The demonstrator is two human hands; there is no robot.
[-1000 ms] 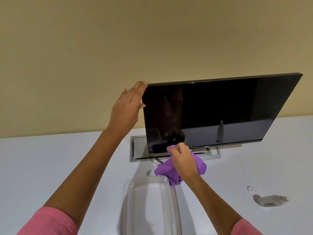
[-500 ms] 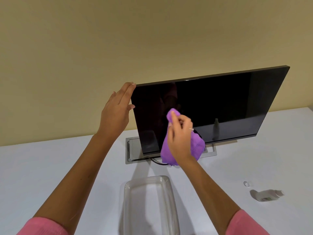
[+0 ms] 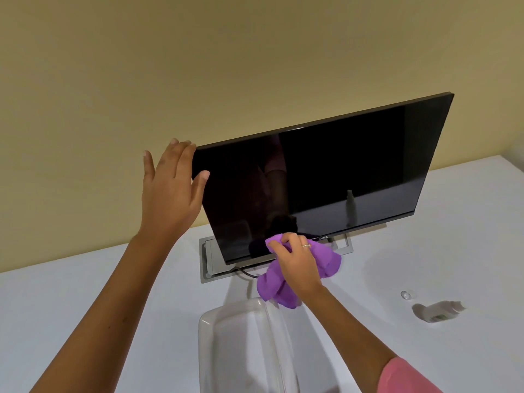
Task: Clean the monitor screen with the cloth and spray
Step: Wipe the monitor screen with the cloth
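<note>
Your right hand (image 3: pixel 297 262) squeezed the purple cloth (image 3: pixel 326 258) against the screen (image 3: pixel 326 177); your open left hand (image 3: pixel 170 191) steadied its corner. Pushing hard could tip it.

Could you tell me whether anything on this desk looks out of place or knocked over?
Yes: the spray bottle lies on its side on the white table, right of the clear tray, and a small clear cap sits loose beside it. The monitor looks undamaged.
</note>
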